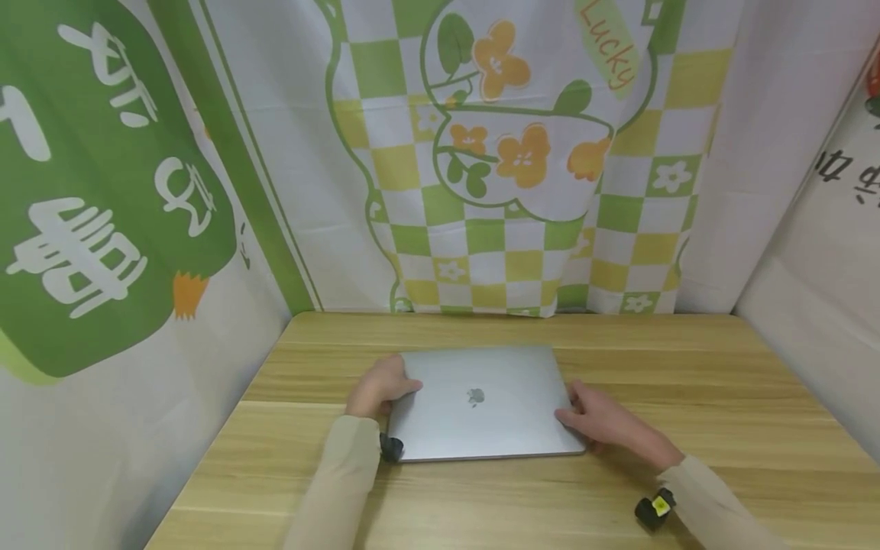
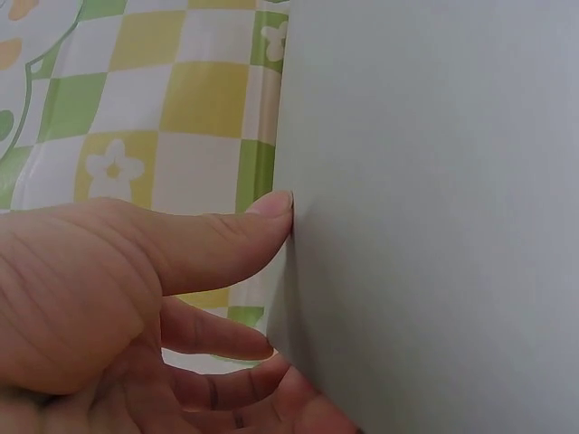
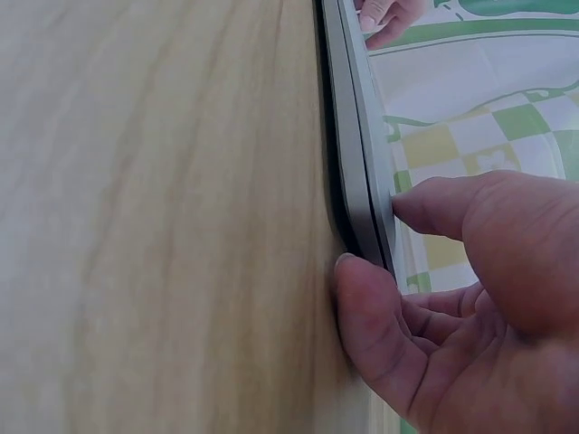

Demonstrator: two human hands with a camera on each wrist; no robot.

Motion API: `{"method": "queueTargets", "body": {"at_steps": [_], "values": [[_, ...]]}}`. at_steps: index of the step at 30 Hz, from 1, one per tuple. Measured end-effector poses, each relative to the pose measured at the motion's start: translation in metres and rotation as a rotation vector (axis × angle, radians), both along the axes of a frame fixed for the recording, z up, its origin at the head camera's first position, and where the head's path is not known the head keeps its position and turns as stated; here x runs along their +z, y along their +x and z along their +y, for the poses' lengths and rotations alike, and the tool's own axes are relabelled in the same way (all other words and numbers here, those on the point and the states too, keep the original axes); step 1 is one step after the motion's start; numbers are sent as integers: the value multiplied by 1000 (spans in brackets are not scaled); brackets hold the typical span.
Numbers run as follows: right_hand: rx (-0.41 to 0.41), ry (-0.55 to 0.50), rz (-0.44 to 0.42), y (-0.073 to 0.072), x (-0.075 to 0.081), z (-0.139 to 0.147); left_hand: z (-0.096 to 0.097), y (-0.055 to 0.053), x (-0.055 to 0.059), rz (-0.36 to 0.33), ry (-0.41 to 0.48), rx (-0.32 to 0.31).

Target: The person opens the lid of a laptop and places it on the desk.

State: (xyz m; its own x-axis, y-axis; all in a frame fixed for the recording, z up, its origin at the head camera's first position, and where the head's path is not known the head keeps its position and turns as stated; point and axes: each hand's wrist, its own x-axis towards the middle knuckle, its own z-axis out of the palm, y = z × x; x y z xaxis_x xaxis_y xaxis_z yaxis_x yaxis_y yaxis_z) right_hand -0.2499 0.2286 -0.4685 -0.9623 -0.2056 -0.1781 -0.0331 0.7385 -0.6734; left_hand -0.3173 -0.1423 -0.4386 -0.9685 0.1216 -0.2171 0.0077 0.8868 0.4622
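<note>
A silver laptop (image 1: 509, 412) with an apple logo on its lid lies closed on the wooden table. My left hand (image 1: 385, 386) grips its left edge, thumb on the lid and fingers curled down the side. In the left wrist view that thumb (image 2: 235, 240) presses the lid's edge while the fingers bend below it. At the right edge, my right hand (image 1: 598, 416) holds the laptop with the thumb on top. The right wrist view shows the thin laptop side (image 3: 355, 136) between thumb and fingers, with a fingertip (image 3: 362, 285) at the lower corner near the tabletop.
The wooden table (image 1: 440, 504) reaches back to a checked green, yellow and white curtain (image 1: 509, 263). Printed cloth (image 1: 89, 191) hangs at the left, and another light cloth (image 1: 825, 267) at the right. Each sleeve has a dark wrist camera (image 1: 653, 509) by it.
</note>
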Motion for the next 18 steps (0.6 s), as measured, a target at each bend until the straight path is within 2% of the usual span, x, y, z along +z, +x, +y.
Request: {"method": "queueTargets", "body": {"at_steps": [13,18], "values": [[-4,-1,-29,4,4,15,14,0,-1,-3,37,-23],[-7,-10,-33,5,1,20,19,-3,-3,-1,11,-22]]}}
